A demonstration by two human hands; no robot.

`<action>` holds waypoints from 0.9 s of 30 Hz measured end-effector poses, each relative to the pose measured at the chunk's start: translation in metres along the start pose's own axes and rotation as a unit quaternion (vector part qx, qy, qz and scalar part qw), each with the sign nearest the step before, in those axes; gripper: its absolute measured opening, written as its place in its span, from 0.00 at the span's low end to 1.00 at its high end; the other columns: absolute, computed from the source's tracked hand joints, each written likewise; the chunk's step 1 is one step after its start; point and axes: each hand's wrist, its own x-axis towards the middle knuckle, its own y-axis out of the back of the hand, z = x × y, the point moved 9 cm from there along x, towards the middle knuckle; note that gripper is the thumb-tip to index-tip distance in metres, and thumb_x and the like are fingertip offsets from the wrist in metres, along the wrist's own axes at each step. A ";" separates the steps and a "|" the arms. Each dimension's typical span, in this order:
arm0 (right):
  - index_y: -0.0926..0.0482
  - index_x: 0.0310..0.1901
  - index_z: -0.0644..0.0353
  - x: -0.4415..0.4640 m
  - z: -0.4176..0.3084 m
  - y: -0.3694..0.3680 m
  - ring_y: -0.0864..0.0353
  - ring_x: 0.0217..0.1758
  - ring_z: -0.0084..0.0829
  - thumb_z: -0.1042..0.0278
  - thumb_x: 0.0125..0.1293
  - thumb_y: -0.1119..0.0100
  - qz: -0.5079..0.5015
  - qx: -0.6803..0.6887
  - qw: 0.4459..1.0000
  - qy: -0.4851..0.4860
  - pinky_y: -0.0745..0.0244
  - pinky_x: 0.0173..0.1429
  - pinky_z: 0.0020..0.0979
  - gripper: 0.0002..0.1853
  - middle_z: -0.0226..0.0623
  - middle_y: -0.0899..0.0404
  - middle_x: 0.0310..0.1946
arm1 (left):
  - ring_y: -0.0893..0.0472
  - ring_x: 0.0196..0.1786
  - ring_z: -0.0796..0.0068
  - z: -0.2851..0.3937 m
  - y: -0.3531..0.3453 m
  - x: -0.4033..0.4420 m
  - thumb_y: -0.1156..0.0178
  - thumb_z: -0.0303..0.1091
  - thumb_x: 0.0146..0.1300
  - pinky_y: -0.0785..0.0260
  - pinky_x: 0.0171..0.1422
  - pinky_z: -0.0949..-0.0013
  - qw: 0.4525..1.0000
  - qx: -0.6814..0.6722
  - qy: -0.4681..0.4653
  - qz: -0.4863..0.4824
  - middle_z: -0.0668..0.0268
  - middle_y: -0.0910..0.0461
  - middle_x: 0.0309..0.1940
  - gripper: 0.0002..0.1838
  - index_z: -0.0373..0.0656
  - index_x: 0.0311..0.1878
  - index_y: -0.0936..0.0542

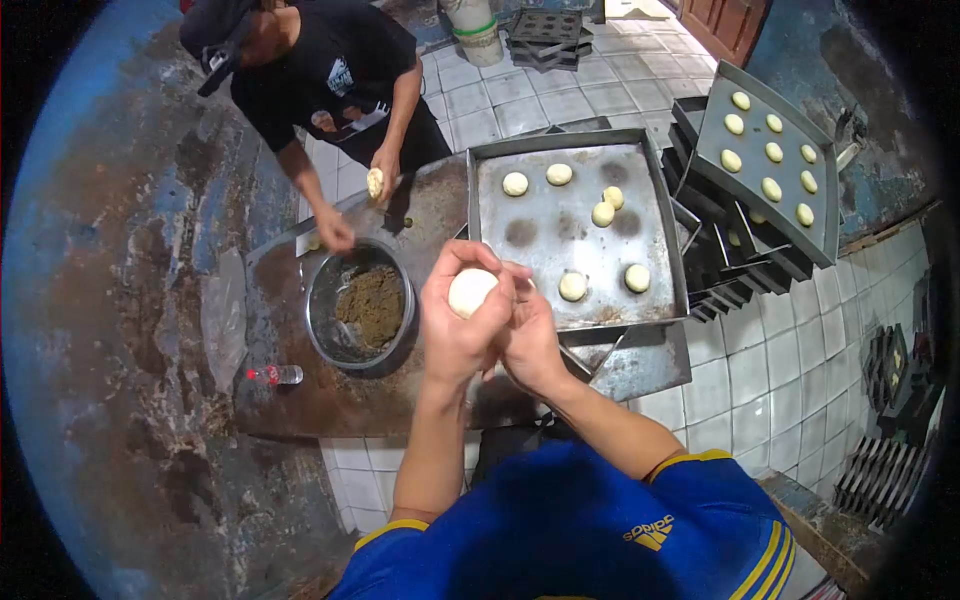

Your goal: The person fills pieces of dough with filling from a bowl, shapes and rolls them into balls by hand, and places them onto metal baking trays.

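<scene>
A pale round dough ball (472, 292) is held in front of me, above the front left corner of a metal tray. My left hand (452, 325) curls around it, with the thumb and forefinger framing its exposed face. Pressed against its right side, my right hand (530, 345) has its fingers bent in over the ball; part of their grip is hidden. On the square metal tray (570, 235) several dough balls (573, 286) lie spaced apart, and two of them touch near the right. Left of my hands stands a metal bowl (312, 318) holding a brown crumbly filling (372, 308).
Across the table a person (345, 80) in a black shirt holds a piece of dough (375, 183), one hand near the bowl. A small bottle (275, 375) lies near a plastic bag (224, 320). At right, another tray of dough balls (750, 165) tops stacked trays (745, 270).
</scene>
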 end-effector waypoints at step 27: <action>0.15 0.62 0.60 0.090 -0.074 0.040 0.11 0.57 0.37 0.64 0.63 0.21 -0.176 -0.496 0.849 -0.044 0.14 0.57 0.33 0.26 0.42 0.15 0.59 | 0.11 0.40 0.66 -0.145 0.029 0.043 0.22 0.27 0.57 0.21 0.45 0.64 0.969 0.239 0.054 -0.023 0.59 0.15 0.34 0.37 0.45 0.63 0.36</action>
